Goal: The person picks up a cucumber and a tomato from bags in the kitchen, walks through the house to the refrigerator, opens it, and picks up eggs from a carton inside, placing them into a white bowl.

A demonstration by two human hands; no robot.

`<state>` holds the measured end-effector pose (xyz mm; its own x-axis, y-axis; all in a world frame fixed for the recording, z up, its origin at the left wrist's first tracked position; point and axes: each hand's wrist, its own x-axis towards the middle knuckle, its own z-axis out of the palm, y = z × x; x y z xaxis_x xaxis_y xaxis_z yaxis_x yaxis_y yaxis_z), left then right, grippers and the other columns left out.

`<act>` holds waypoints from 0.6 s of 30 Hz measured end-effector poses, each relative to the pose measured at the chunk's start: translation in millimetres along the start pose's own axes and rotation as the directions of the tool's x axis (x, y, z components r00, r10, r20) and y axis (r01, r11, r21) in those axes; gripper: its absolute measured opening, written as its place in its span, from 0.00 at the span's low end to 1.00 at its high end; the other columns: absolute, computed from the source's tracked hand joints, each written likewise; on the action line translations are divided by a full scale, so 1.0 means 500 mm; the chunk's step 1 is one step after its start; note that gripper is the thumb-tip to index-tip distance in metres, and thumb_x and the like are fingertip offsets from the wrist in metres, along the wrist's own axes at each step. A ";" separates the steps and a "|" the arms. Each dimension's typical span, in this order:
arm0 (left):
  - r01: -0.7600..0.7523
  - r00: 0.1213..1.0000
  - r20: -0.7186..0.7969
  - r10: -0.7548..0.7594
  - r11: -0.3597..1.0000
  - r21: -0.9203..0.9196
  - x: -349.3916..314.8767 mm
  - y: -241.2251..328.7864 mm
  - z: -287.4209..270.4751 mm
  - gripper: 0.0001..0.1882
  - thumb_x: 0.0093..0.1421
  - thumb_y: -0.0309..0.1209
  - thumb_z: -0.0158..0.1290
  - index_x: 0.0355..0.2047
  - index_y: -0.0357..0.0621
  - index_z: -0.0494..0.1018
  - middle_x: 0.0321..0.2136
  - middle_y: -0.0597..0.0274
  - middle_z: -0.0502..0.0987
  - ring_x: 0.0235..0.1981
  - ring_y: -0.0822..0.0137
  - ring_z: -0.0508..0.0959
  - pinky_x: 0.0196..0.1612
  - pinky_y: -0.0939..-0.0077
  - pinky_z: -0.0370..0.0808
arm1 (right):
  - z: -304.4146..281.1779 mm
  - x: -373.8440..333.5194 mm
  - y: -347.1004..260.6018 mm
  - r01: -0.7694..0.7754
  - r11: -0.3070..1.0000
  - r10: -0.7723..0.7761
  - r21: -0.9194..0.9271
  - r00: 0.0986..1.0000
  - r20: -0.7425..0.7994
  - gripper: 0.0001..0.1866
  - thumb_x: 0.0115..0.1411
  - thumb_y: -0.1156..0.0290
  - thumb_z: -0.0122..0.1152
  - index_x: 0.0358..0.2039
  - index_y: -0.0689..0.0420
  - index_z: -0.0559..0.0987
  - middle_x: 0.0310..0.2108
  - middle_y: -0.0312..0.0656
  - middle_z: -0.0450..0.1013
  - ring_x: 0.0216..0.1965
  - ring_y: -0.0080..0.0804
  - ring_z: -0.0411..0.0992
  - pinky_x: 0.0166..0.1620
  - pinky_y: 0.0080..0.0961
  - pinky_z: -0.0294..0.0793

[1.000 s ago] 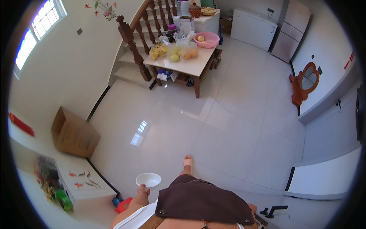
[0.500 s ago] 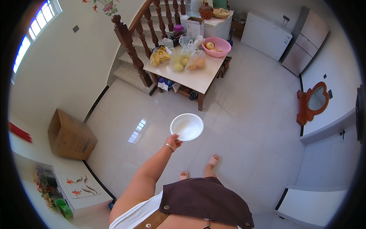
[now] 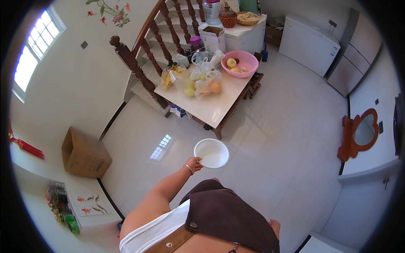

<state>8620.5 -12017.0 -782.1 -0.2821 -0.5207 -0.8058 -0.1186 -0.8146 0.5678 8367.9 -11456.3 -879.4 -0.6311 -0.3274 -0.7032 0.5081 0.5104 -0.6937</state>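
Note:
My left hand point(image 3: 194, 164) grips the near left rim of a round white plastic basin point(image 3: 213, 154), with a bracelet on the wrist. The basin is held out in front of me above the floor, its opening facing up, and nothing shows inside it. At the right side of my dark brown apron point(image 3: 228, 215), a small part of my right hand point(image 3: 275, 227) pokes out; its fingers cannot be made out. Ahead stands a low table point(image 3: 211, 111) bearing bagged fruit point(image 3: 200, 84) and a pink basin point(image 3: 255, 63) with a few round fruits in it.
A wooden-railed staircase point(image 3: 145, 63) rises behind the table. On the left lies an open cardboard box point(image 3: 86, 154). A white chest freezer point(image 3: 308, 44), a fridge point(image 3: 358, 55) and a red-framed mirror point(image 3: 363, 130) line the right side. Glossy tiles point(image 3: 270, 156) cover the floor.
I have come closer to the table, and the view has turned a little. My left hand still holds the white basin. Part of my right hand has come into sight beside the apron.

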 end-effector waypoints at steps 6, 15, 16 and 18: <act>0.065 0.972 -0.220 -0.076 0.996 -0.061 0.121 0.034 0.012 0.14 0.46 0.33 0.53 0.31 0.40 0.65 0.21 0.58 0.69 0.19 0.63 0.75 0.20 0.72 0.70 | 0.075 0.180 -0.379 0.095 0.995 -0.095 -0.017 0.995 -0.031 0.12 0.57 0.61 0.49 0.31 0.58 0.72 0.22 0.39 0.71 0.22 0.23 0.70 0.24 0.20 0.69; 0.094 0.984 -0.157 -0.081 0.993 0.077 0.435 0.208 0.355 0.18 0.47 0.38 0.52 0.33 0.35 0.69 0.24 0.53 0.74 0.21 0.63 0.77 0.17 0.77 0.70 | -0.043 0.351 -0.502 -0.064 0.988 0.053 -0.140 0.995 -0.082 0.17 0.57 0.56 0.49 0.32 0.59 0.72 0.20 0.37 0.69 0.20 0.21 0.67 0.22 0.15 0.64; 0.068 0.993 -0.106 -0.054 0.988 0.138 0.434 0.257 0.433 0.17 0.48 0.37 0.52 0.33 0.35 0.69 0.24 0.54 0.74 0.21 0.64 0.77 0.17 0.77 0.71 | -0.067 0.355 -0.510 -0.114 0.984 0.096 -0.135 0.987 -0.132 0.17 0.57 0.55 0.49 0.32 0.59 0.72 0.20 0.37 0.68 0.20 0.21 0.66 0.21 0.15 0.64; 0.001 1.000 0.029 -0.007 0.981 0.193 0.462 0.331 0.557 0.14 0.47 0.34 0.52 0.32 0.37 0.69 0.21 0.57 0.73 0.15 0.66 0.75 0.16 0.79 0.71 | -0.100 0.374 -0.539 -0.181 0.979 0.158 -0.091 0.964 -0.214 0.18 0.57 0.55 0.49 0.32 0.59 0.72 0.19 0.36 0.67 0.19 0.21 0.65 0.20 0.16 0.63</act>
<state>8270.6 -12200.6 -827.3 -0.3091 -0.5073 -0.8044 -0.3007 -0.7503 0.5887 8083.7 -11615.0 -816.2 -0.6534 -0.0652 -0.7542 0.5583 0.6314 -0.5382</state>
